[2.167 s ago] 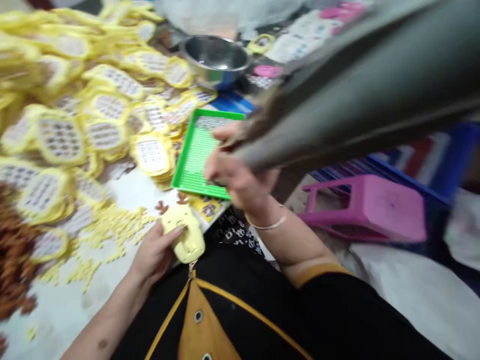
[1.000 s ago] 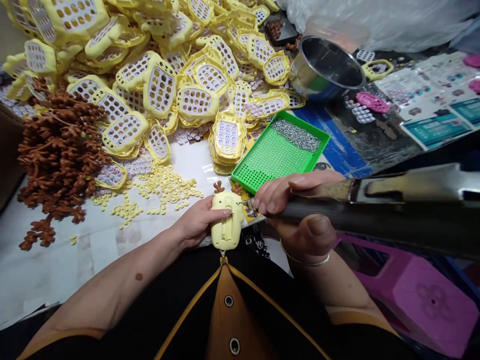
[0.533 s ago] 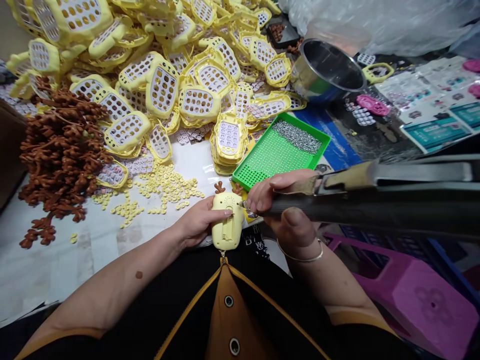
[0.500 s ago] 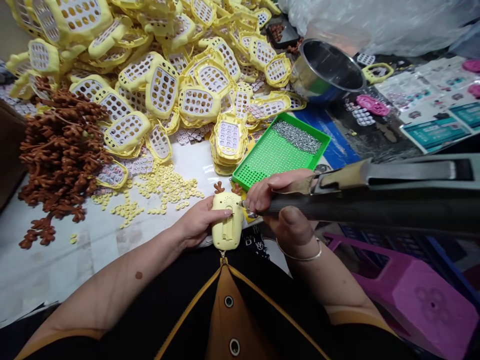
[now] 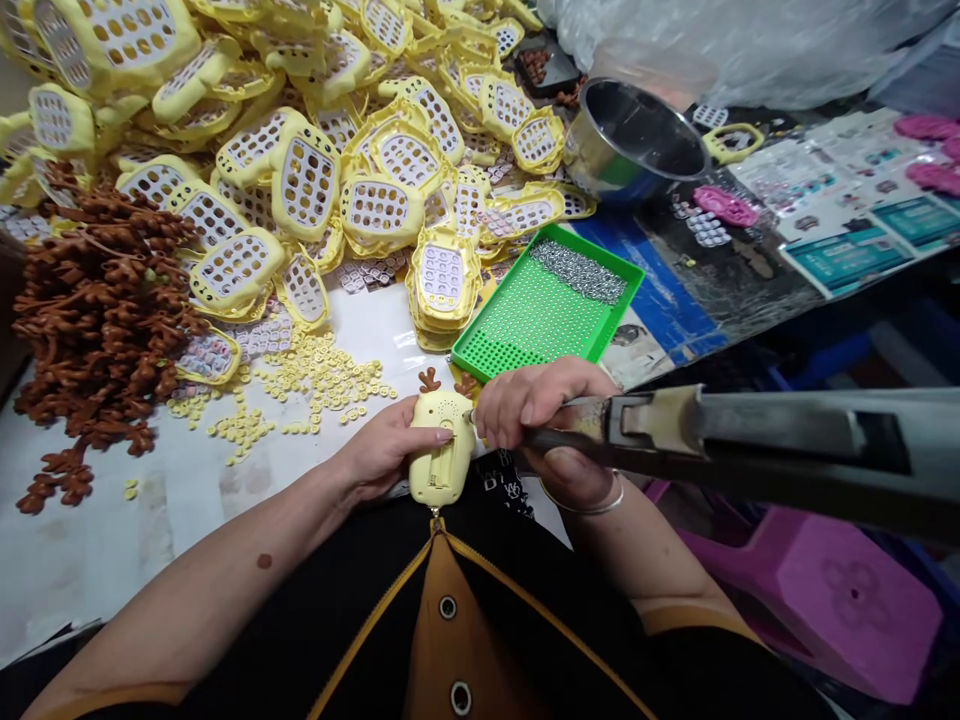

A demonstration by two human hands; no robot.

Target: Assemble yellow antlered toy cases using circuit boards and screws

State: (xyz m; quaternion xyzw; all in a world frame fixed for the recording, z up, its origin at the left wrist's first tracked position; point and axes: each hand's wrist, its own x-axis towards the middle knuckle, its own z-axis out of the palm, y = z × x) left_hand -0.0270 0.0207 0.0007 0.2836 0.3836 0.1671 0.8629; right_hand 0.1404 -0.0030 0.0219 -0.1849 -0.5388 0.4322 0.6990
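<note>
My left hand (image 5: 386, 450) grips a yellow toy phone casing (image 5: 433, 475) by its left side, thumb laid across its back. Brown antler pieces stick up from the casing's top, and a long battery slot shows in its back. In my right hand (image 5: 536, 400) is a dark electric screwdriver (image 5: 720, 440), fingers wrapped round its front end. Its tip meets the casing near the upper right corner; whether it sits in a screw hole I cannot tell. Just beyond my right hand lies a green tray (image 5: 517, 335) with a heap of small silver screws (image 5: 581, 268).
Yellow phone shells (image 5: 307, 180) pile up across the back. Brown antler pieces (image 5: 97, 320) heap at left, beside scattered small yellow buttons (image 5: 330, 380). A metal pot (image 5: 637, 140) and printed sheets (image 5: 847, 200) occupy the back right. A purple stool (image 5: 855, 600) stands below right.
The whole scene has shifted slightly left as the view turned. The screwdriver's body has dropped a little, while its tip stays by the casing's upper right corner. Both grips persist.
</note>
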